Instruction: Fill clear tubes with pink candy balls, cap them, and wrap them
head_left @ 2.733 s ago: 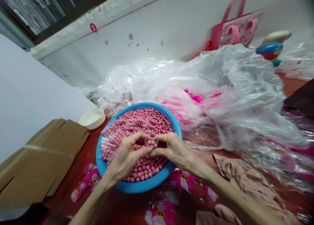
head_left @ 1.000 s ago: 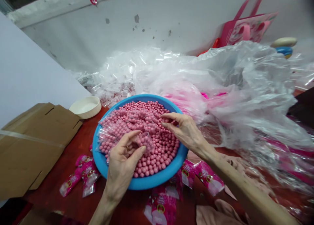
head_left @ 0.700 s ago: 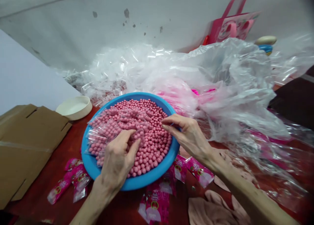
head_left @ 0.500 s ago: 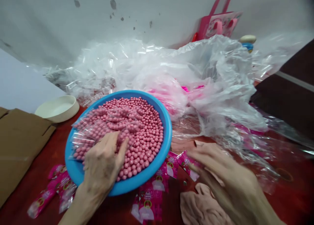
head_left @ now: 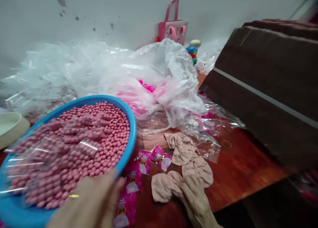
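A blue basin (head_left: pixel 132 132) at the left is full of pink beads (head_left: pixel 111 122), with clear packets of beads (head_left: pixel 72 158) lying on top. My left hand (head_left: pixel 89 198), blurred and wearing a yellow ring, is over the basin's near right rim; whether it holds anything is hidden. Right of the basin, my right hand (head_left: pixel 195 196) has its fingers closed on a crumpled beige cloth (head_left: pixel 164 186). More beige cloth (head_left: pixel 198 168) lies just beyond the hand. Small magenta packets (head_left: pixel 144 161) lie between the basin and the cloth.
Clear plastic bags (head_left: pixel 159 72), some with pink contents, are heaped at the back. A dark cardboard box (head_left: pixel 268 82) stands at the right. At the left edge is a cream dish (head_left: pixel 12 128). A pink bag (head_left: pixel 174 29) and a blue toy (head_left: pixel 192 50) are behind the heap.
The view has swung to the right. My left hand has left the bead packets and moved toward the basin's near rim. My right hand, open before, has closed on the beige cloth.
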`<action>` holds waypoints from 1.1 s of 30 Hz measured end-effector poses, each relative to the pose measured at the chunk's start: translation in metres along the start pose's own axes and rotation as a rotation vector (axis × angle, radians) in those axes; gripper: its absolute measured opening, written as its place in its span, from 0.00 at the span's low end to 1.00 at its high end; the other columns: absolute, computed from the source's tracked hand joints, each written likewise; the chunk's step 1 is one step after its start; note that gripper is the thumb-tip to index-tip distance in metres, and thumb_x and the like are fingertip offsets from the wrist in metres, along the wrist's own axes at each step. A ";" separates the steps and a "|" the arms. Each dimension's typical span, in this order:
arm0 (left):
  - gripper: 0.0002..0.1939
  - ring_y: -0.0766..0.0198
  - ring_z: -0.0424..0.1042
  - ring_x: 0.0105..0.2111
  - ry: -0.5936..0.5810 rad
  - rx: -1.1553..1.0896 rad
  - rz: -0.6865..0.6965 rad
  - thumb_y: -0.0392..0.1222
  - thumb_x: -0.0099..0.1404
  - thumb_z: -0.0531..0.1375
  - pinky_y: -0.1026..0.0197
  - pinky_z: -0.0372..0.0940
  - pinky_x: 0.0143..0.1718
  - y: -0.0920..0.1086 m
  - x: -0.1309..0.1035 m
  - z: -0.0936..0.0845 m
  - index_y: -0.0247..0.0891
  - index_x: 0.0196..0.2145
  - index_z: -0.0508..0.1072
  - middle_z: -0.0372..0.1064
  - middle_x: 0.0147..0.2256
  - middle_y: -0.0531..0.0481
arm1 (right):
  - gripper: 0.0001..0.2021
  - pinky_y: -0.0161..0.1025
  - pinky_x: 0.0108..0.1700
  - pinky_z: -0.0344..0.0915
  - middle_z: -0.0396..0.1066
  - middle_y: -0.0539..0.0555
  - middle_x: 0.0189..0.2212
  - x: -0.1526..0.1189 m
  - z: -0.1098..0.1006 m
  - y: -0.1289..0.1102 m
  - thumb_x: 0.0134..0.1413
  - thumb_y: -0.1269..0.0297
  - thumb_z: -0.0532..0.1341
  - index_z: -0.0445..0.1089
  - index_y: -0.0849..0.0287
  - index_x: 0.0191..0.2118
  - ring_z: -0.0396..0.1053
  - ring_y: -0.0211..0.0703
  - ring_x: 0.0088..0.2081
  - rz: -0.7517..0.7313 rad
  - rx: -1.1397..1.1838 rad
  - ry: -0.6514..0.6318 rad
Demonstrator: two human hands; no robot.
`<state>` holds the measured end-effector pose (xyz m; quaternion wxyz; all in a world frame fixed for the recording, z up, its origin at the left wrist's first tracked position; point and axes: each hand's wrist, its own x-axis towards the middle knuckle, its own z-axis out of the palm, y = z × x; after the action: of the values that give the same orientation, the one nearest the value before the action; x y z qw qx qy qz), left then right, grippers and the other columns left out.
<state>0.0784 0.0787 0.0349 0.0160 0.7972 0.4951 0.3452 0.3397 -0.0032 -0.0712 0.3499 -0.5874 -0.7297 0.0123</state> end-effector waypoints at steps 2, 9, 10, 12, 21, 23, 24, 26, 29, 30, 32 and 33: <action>0.20 0.58 0.74 0.34 -0.179 -0.001 0.355 0.37 0.60 0.61 0.61 0.69 0.34 0.033 -0.017 0.033 0.41 0.50 0.69 0.76 0.37 0.48 | 0.09 0.43 0.37 0.63 0.68 0.51 0.25 0.005 -0.005 -0.005 0.60 0.73 0.51 0.66 0.56 0.33 0.67 0.43 0.29 0.034 -0.004 -0.007; 0.18 0.54 0.74 0.34 -0.359 0.073 0.351 0.21 0.60 0.46 0.56 0.70 0.35 0.093 -0.046 0.124 0.29 0.39 0.72 0.75 0.37 0.38 | 0.14 0.45 0.45 0.63 0.69 0.59 0.43 -0.015 -0.013 -0.006 0.62 0.71 0.49 0.63 0.59 0.51 0.66 0.47 0.44 0.095 0.151 -0.035; 0.17 0.54 0.74 0.33 -0.356 0.066 0.338 0.21 0.60 0.47 0.57 0.69 0.33 0.093 -0.047 0.128 0.31 0.38 0.72 0.74 0.35 0.39 | 0.14 0.44 0.45 0.64 0.69 0.59 0.42 -0.016 -0.013 -0.004 0.62 0.72 0.50 0.63 0.59 0.51 0.66 0.47 0.43 0.086 0.155 -0.022; 0.16 0.56 0.73 0.29 -0.353 0.047 0.295 0.22 0.59 0.48 0.59 0.68 0.28 0.091 -0.046 0.133 0.35 0.33 0.71 0.73 0.30 0.44 | 0.12 0.41 0.41 0.65 0.70 0.57 0.36 -0.012 -0.014 0.001 0.62 0.72 0.51 0.66 0.58 0.47 0.67 0.44 0.38 0.061 0.131 -0.028; 0.07 0.56 0.74 0.24 -0.379 -0.063 0.066 0.31 0.55 0.63 0.60 0.68 0.22 0.098 -0.031 0.140 0.38 0.31 0.68 0.73 0.25 0.50 | 0.18 0.39 0.31 0.63 0.69 0.53 0.25 0.040 -0.027 0.022 0.64 0.61 0.49 0.69 0.57 0.26 0.67 0.42 0.29 0.085 0.012 -0.133; 0.13 0.56 0.74 0.25 -0.397 -0.105 0.087 0.35 0.51 0.67 0.59 0.69 0.24 0.096 -0.034 0.130 0.36 0.34 0.69 0.73 0.26 0.49 | 0.16 0.40 0.38 0.65 0.72 0.54 0.31 0.045 -0.038 0.025 0.64 0.61 0.49 0.72 0.56 0.32 0.69 0.43 0.35 0.109 0.047 -0.193; 0.16 0.56 0.74 0.26 -0.405 -0.128 0.101 0.37 0.50 0.68 0.59 0.70 0.27 0.093 -0.037 0.123 0.36 0.37 0.69 0.74 0.29 0.48 | 0.15 0.42 0.43 0.65 0.73 0.55 0.34 0.048 -0.043 0.026 0.64 0.60 0.49 0.72 0.55 0.36 0.69 0.44 0.39 0.115 0.062 -0.194; 0.21 0.55 0.74 0.30 -0.399 -0.172 0.113 0.42 0.54 0.66 0.58 0.70 0.31 0.084 -0.048 0.108 0.35 0.44 0.68 0.73 0.34 0.45 | 0.16 0.48 0.49 0.62 0.73 0.57 0.39 0.056 -0.049 0.027 0.63 0.59 0.48 0.72 0.55 0.40 0.69 0.48 0.44 0.117 0.066 -0.154; 0.16 0.53 0.71 0.42 -0.233 -0.233 0.058 0.44 0.66 0.54 0.56 0.67 0.42 0.061 -0.068 0.085 0.36 0.49 0.65 0.71 0.43 0.40 | 0.15 0.46 0.43 0.65 0.74 0.56 0.35 0.073 -0.041 0.018 0.62 0.61 0.49 0.72 0.55 0.35 0.70 0.47 0.38 0.162 0.053 -0.150; 0.14 0.56 0.70 0.43 -0.165 -0.212 0.015 0.41 0.68 0.52 0.58 0.66 0.44 0.051 -0.074 0.077 0.36 0.49 0.65 0.70 0.43 0.41 | 0.13 0.43 0.38 0.66 0.73 0.55 0.33 0.078 -0.034 0.011 0.62 0.62 0.50 0.72 0.55 0.34 0.70 0.45 0.35 0.176 0.073 -0.192; 0.11 0.58 0.70 0.43 -0.067 -0.139 -0.042 0.34 0.66 0.54 0.60 0.62 0.46 0.029 -0.084 0.062 0.37 0.46 0.68 0.70 0.42 0.44 | 0.10 0.39 0.34 0.67 0.71 0.53 0.31 0.084 -0.017 -0.005 0.60 0.65 0.53 0.71 0.54 0.34 0.69 0.43 0.32 0.153 0.137 -0.269; 0.11 0.59 0.70 0.42 -0.029 -0.093 -0.039 0.32 0.65 0.55 0.60 0.62 0.47 0.018 -0.088 0.056 0.37 0.45 0.68 0.70 0.42 0.44 | 0.08 0.39 0.33 0.67 0.70 0.53 0.31 0.085 -0.008 -0.014 0.60 0.66 0.54 0.70 0.55 0.34 0.68 0.43 0.31 0.141 0.156 -0.288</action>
<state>0.0998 0.0167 -0.0480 0.0667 0.7907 0.4936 0.3560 0.3263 0.0625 -0.0167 0.2846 -0.6001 -0.7262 0.1775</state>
